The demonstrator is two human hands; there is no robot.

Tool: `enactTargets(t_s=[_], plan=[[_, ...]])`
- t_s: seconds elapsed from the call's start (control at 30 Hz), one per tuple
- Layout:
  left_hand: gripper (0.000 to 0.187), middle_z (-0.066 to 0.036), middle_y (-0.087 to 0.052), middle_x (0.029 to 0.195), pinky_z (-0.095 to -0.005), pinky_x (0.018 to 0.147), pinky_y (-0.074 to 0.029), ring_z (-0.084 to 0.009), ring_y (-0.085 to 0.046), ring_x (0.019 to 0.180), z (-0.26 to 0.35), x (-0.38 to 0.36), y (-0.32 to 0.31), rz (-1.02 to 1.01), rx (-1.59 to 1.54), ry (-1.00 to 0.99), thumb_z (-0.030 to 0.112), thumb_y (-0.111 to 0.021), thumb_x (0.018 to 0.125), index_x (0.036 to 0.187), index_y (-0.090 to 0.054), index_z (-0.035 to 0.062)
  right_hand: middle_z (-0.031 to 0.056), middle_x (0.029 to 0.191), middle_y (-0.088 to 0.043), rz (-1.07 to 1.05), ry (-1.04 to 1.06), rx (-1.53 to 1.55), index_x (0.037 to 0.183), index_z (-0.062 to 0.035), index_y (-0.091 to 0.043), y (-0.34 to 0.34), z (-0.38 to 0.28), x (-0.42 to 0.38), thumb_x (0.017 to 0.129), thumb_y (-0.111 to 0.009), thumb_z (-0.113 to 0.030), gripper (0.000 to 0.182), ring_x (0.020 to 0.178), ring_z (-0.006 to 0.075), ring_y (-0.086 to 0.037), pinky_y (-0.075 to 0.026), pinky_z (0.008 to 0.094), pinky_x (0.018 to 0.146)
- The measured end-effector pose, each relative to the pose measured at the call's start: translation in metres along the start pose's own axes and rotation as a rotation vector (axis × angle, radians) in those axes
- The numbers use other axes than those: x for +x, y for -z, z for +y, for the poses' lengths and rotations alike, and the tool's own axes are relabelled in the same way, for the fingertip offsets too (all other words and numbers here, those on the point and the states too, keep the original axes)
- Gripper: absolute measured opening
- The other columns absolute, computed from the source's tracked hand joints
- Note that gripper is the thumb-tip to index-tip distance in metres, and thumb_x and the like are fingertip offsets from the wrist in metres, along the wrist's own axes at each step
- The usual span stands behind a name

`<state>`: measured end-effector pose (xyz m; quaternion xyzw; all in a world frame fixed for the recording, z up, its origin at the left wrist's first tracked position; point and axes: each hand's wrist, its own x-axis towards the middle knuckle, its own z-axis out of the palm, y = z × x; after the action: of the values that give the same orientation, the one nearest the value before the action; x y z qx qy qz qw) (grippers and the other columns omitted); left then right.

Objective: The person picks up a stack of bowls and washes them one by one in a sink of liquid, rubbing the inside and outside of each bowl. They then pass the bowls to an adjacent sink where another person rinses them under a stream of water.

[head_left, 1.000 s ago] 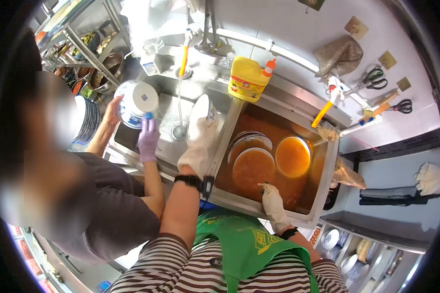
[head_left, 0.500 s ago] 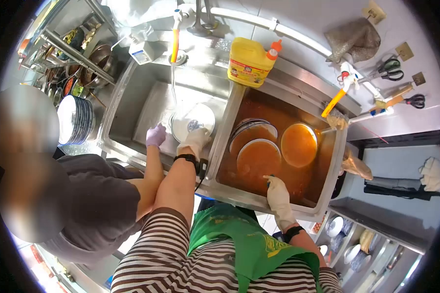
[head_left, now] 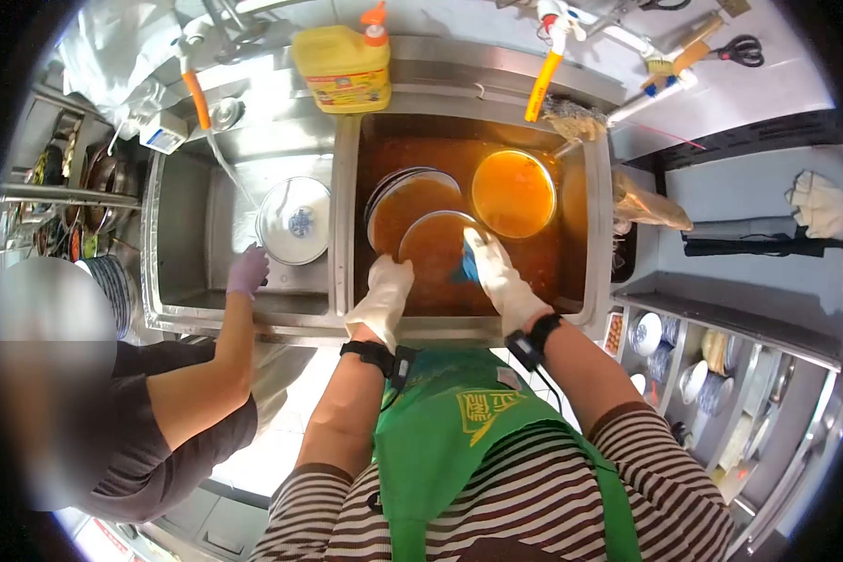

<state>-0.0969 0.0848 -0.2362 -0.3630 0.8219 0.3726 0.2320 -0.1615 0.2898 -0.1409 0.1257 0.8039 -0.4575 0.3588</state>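
Note:
My left hand (head_left: 385,286), in a pale rubber glove, is closed at the near left edge of a plate (head_left: 433,245) in the right basin's brown-orange water. My right hand (head_left: 496,269), gloved alike, grips a blue scrubbing pad (head_left: 466,260) at the plate's right side. Murky water hides the plate's lower part. Behind it several stacked plates (head_left: 412,192) lie partly under water. A round bowl (head_left: 513,194) full of orange liquid sits at the back right. In the left basin rests a white plate (head_left: 295,221) with a blue motif.
A co-worker's purple-gloved hand (head_left: 247,271) hangs over the left basin. Water runs from a hose-tipped tap (head_left: 195,98) there. A yellow detergent jug (head_left: 343,70) stands behind the divider (head_left: 345,187). Another tap (head_left: 543,84) points at the right basin. Plates (head_left: 112,290) are stacked at left.
My left hand has left the white plate and moved into the right basin. My right hand has moved forward onto the submerged plate. The co-worker's hand is now apart from mine; the view has shifted right.

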Motion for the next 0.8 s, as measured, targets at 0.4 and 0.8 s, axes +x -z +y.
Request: enactTargets(t_s=[0.4, 0.8], plan=[[0.082, -0.025, -0.074, 0.119, -0.0437, 0.089, -0.057, -0.0335, -0.073, 0.101, -0.02, 0.023, -0.024, -0.248, -0.197, 0.209, 0.067, -0.038, 0.112, 0.148, -0.061, -0.002, 0.0291, 0.129, -0.072, -0.417, 0.443, -0.519, 0.132, -0.0006, -0.07, -0.11, 0.054, 0.094, 0.102, -0.063, -0.016, 0.035, 0.124, 0.0473, -0.065, -0.052, 0.05, 0.106], [0.036, -0.027, -0.076, 0.118, -0.0465, 0.096, -0.06, -0.0389, -0.075, 0.111, 0.001, 0.021, -0.038, -0.209, -0.039, 0.147, 0.016, -0.064, 0.103, 0.136, -0.066, 0.002, 0.0199, 0.109, -0.079, -0.131, 0.195, -0.755, 0.106, -0.0102, -0.081, 0.027, 0.061, 0.148, 0.099, -0.066, -0.033, 0.029, 0.103, 0.0415, -0.076, -0.059, 0.0525, 0.092]])
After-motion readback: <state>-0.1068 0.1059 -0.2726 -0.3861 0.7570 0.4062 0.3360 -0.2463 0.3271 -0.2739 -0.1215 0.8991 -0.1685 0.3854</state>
